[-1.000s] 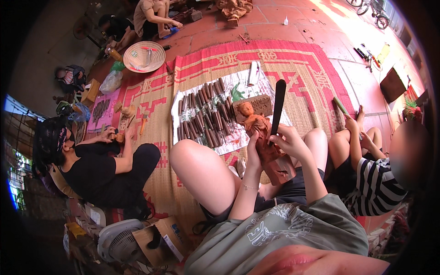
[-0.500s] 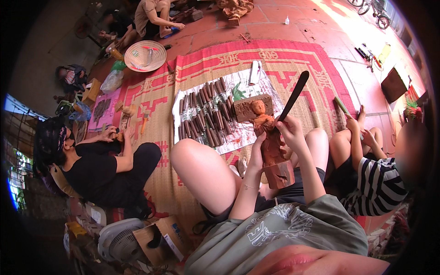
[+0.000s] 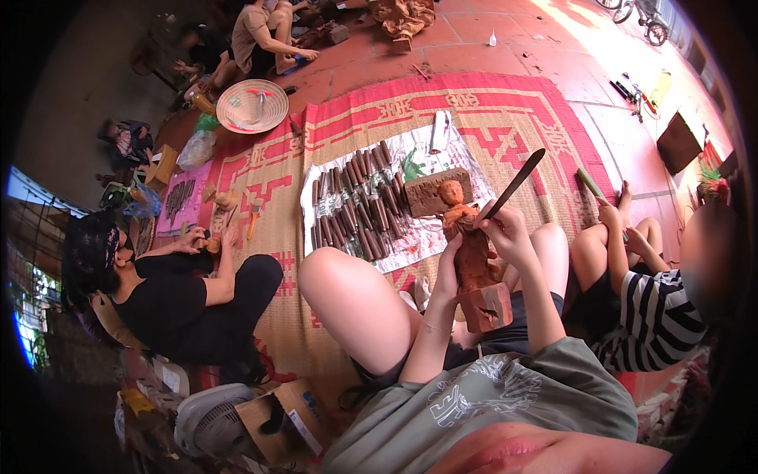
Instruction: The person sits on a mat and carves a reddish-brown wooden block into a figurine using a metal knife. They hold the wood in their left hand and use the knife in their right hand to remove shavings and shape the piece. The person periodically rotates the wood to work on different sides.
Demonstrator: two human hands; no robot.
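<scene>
A reddish-brown carved wooden figurine (image 3: 474,257) on a square base stands tilted over my lap. My left hand (image 3: 448,272) is wrapped round its side. Between the fingers of my right hand (image 3: 508,231) is a long, dark, flat tool (image 3: 517,183). Its rounded end points up and to the right, while its lower end meets the figurine's shoulder, where my fingers partly hide it. Just beyond the figurine's head lies a rough brown block (image 3: 422,195). Several carving chisels (image 3: 355,209) with brown handles lie in rows on a white sheet (image 3: 430,245) ahead of my knees.
A patterned red and tan mat (image 3: 355,110) covers the floor. People sit at left (image 3: 178,292) and right (image 3: 647,308), each with hands on work. A conical hat (image 3: 237,118) lies at the mat's far left edge; a fan (image 3: 209,419) and a cardboard box (image 3: 276,423) stand at lower left.
The dark tool has tipped lower toward the right, and my right hand has shifted slightly right and down. The figurine has turned a little in my left hand. The whole view has shifted slightly.
</scene>
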